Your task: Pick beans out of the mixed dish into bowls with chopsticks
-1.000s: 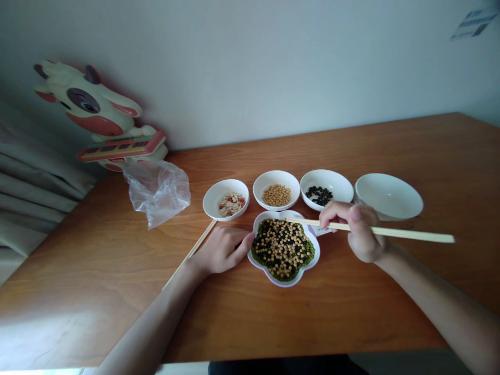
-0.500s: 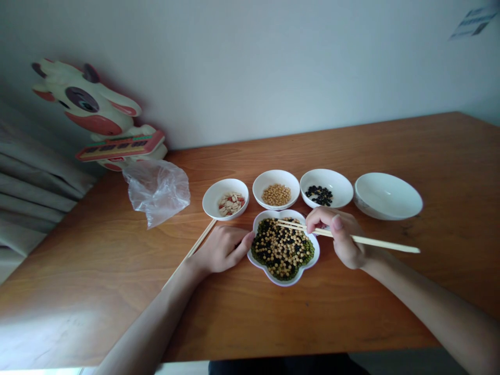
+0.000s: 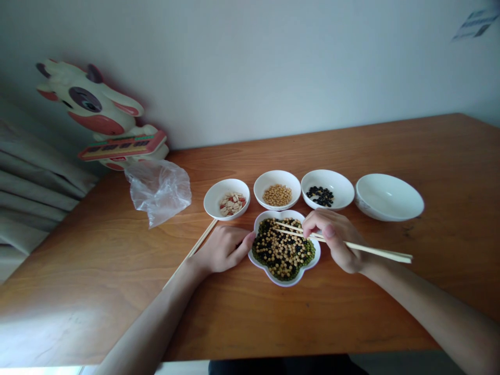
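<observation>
A white flower-shaped bowl (image 3: 285, 284) holds mixed yellow, black and green beans. My right hand (image 3: 338, 237) is closed round a pair of wooden chopsticks (image 3: 378, 252), their slightly parted tips over the beans at the bowl's upper part. I cannot tell whether a bean is between the tips. At the bowl's left edge, my left hand (image 3: 224, 249) is curled with its thumb against the rim, gripping it; its other fingertips are hidden. Behind stand a bowl of yellow beans (image 3: 277, 177) and a bowl of black beans (image 3: 339, 190).
A bowl of pale, reddish-flecked seeds (image 3: 214, 200) stands at the row's left end, an empty white bowl (image 3: 388, 195) at its right. Other chopsticks (image 3: 201, 239) lie partly under my left forearm. A clear plastic bag (image 3: 160, 192) and a cow toy (image 3: 105, 114) are further left.
The chopstick tips have parted and the right hand has shifted slightly down and left, lowering the chopsticks' back ends. The left hand stays at the rim.
</observation>
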The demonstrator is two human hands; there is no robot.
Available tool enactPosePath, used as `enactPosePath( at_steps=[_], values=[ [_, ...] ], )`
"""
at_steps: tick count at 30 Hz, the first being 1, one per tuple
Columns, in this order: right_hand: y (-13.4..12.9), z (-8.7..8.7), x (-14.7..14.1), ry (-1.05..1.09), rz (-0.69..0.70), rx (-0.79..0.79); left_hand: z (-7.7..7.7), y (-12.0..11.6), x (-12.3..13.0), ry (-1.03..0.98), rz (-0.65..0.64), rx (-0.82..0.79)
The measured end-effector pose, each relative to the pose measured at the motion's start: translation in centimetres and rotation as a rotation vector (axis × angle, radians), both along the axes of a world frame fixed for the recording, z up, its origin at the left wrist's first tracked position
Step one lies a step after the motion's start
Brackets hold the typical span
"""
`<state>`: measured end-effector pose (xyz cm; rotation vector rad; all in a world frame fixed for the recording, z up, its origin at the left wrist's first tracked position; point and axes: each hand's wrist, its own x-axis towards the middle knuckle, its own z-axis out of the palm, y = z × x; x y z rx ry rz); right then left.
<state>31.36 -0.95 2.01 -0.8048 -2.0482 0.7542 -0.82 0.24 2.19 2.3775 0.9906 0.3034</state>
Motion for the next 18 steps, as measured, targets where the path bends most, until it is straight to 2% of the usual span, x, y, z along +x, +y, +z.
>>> enactPosePath(
  at_steps=[18],
  values=[
    [-0.2, -0.72, -0.23, 0.126, -0.028, 0.036, 0.04, 0.02, 0.03, -0.009, 0.0, -0.019]
  ],
)
